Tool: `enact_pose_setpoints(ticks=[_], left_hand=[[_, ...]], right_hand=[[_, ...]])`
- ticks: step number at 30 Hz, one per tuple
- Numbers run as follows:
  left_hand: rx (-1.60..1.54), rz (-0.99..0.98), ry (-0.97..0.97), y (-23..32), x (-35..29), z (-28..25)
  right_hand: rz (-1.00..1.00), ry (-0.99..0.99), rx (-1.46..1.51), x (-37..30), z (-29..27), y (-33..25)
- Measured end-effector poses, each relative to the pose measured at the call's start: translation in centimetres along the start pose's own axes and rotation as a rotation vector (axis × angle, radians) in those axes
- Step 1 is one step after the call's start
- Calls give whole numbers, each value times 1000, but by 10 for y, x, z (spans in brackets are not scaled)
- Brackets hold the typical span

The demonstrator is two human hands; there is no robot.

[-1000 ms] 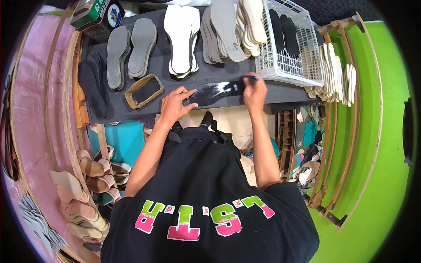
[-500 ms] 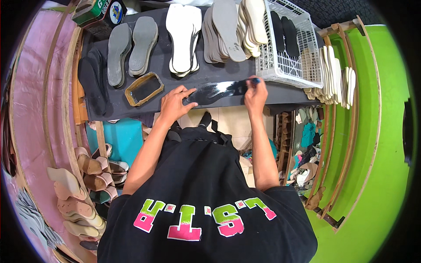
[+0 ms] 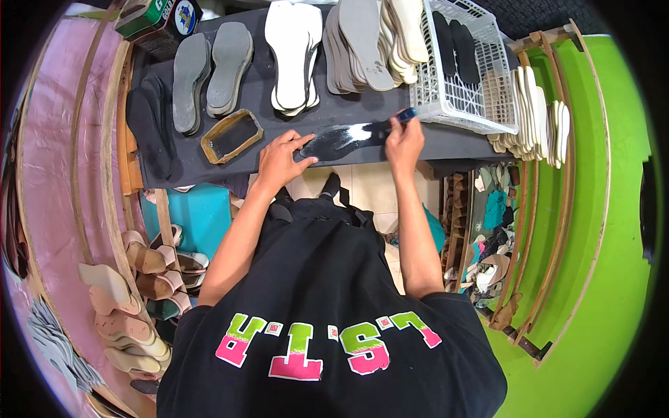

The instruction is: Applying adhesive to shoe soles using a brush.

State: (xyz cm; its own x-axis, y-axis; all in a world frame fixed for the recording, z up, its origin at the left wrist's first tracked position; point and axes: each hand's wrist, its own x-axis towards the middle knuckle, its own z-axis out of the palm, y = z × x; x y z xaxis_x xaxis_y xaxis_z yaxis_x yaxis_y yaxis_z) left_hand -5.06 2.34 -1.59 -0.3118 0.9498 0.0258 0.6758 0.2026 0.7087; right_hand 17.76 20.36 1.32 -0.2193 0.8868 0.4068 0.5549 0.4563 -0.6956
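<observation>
A black insole (image 3: 326, 143) lies crosswise near the table's front edge, with a glossy, whitish wet-looking streak along its surface. My left hand (image 3: 284, 159) steadies its left end, thumb on the near edge and fingers on the far edge. At the other end, my right hand (image 3: 404, 145) is closed round a brush with a dark blue handle (image 3: 407, 114). The brush's lower part, dark against the insole, is hard to make out. To the left of my left hand sits a shallow angular tray (image 3: 206, 151) with a tan rim and dark inside.
Stacks of grey soles (image 3: 228, 66), white soles (image 3: 293, 56) and cream soles (image 3: 404, 35) stand along the back. A white plastic crate (image 3: 465, 115) with black soles is at the right. A green-and-black can (image 3: 162, 28) occupies the back left corner. Shoe racks flank me.
My right hand and the brush have shifted slightly, the blue handle now higher and more exposed. The bright streak on the insole looks shorter. My left hand keeps its grip.
</observation>
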Motion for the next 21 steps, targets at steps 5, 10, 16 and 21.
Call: enact_pose_setpoints(ticks=[5, 10, 16, 21], left_hand=[[0, -10, -8, 0, 0, 1], [21, 46, 55, -6, -2, 3], [-59, 47, 93, -9, -5, 7], [-53, 80, 145, -12, -4, 12]], right_hand=[[-176, -202, 28, -61, 32, -48], [-36, -203, 248, -52, 27, -47], [-63, -37, 9, -15, 16, -9], [-289, -261, 17, -69, 41, -61]])
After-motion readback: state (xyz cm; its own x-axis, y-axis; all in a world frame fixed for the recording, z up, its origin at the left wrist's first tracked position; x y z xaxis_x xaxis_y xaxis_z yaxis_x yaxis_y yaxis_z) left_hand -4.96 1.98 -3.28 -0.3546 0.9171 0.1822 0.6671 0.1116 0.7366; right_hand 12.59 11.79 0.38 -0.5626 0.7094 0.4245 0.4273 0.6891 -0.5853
